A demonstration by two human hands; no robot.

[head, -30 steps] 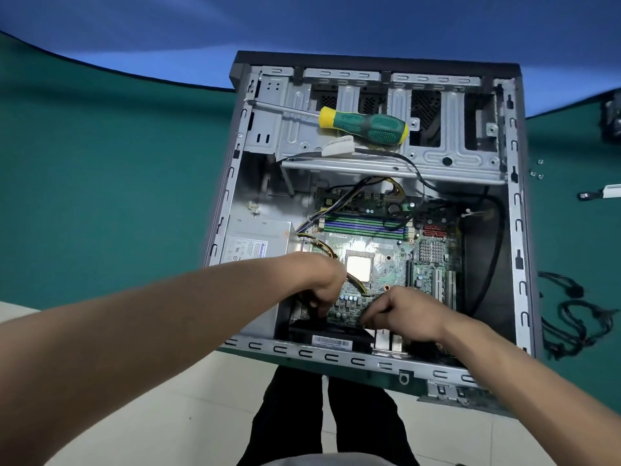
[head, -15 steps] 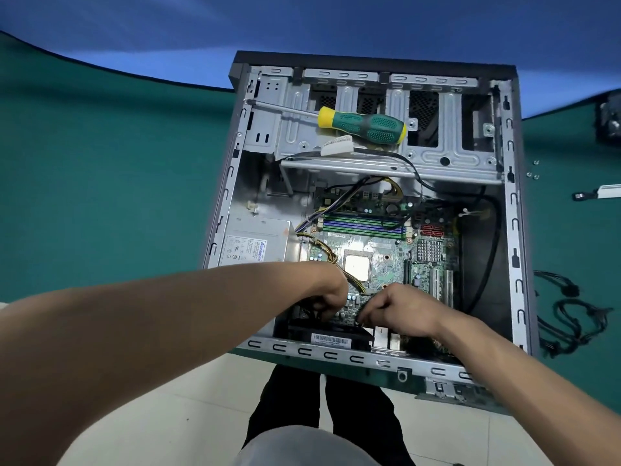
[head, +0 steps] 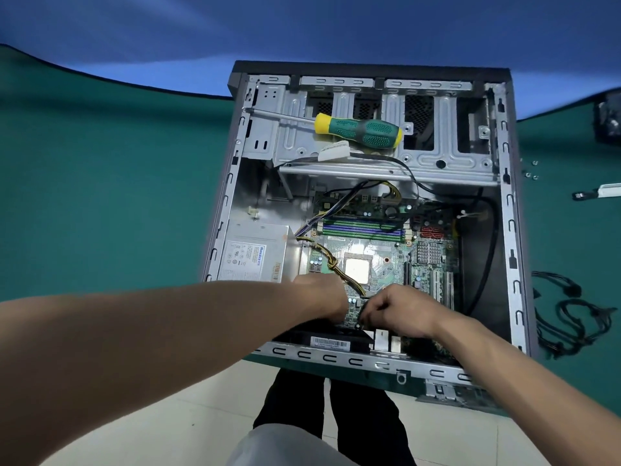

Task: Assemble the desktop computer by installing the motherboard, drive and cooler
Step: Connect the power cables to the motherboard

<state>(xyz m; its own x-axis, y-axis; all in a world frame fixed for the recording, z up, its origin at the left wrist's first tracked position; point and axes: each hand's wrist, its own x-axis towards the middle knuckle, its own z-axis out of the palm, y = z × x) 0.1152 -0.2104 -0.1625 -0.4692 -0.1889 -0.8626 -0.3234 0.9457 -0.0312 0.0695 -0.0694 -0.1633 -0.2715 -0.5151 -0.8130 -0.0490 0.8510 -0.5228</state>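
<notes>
Lying on its side on a bench (head: pixel 100 183) covered in a teal-green mat, an open computer case (head: pixel 517 250) is seen from above, its near edge overhanging the bench above pale floor tiles (head: pixel 141 428). Behind the bench a blue backdrop (head: pixel 302 25) fills the top of the view. The motherboard (head: pixel 386 264) is seated in the floor of the case, with the bare silver processor (head: pixel 357 270) near its middle and the memory sticks (head: pixel 363 227) beyond it. A grey power supply (head: pixel 250 255) is set in the left part of the case, and a yellow and black cable bundle (head: pixel 331 262) is run from it across the board toward the hands. The left hand (head: pixel 324 297) is held knuckles-up over the near edge of the board, its fingers curled downward; whether anything is gripped cannot be told. The right hand (head: pixel 401 309) is placed just beside it, its fingers bent and pinched on a small dark connector (head: pixel 363 316) at the end of that bundle. A screwdriver (head: pixel 358 130) with a green and yellow handle is laid across the metal drive cage (head: pixel 447 129) at the far end. On the mat to the right, a tangle of black cables (head: pixel 571 314), a few small screws (head: pixel 531 169) and a white-ended cable (head: pixel 601 191) are scattered. Dark trouser legs (head: pixel 336 415) are visible below the case.
</notes>
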